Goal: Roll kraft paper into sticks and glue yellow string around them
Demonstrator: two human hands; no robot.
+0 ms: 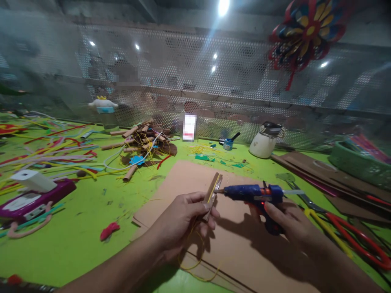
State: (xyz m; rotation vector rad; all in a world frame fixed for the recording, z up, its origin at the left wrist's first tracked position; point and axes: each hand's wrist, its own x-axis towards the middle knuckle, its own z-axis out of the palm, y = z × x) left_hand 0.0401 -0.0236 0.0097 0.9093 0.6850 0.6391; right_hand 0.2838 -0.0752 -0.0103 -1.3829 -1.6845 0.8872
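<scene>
My left hand is closed on a narrow brown cardboard strip with a yellow edge, held tilted above a sheet of brown cardboard. A thin yellow wire dangles below that hand. My right hand grips a blue hot glue gun by its handle. The gun's nozzle touches the side of the strip near its upper end. A glue stick pokes out of the gun's back.
The table is bright green. Pipe cleaners and cardboard rolls lie at the left and back. Scissors with red and yellow handles lie right, beside more cardboard. A white kettle, a green basket and a purple device stand around. Perforated screen behind.
</scene>
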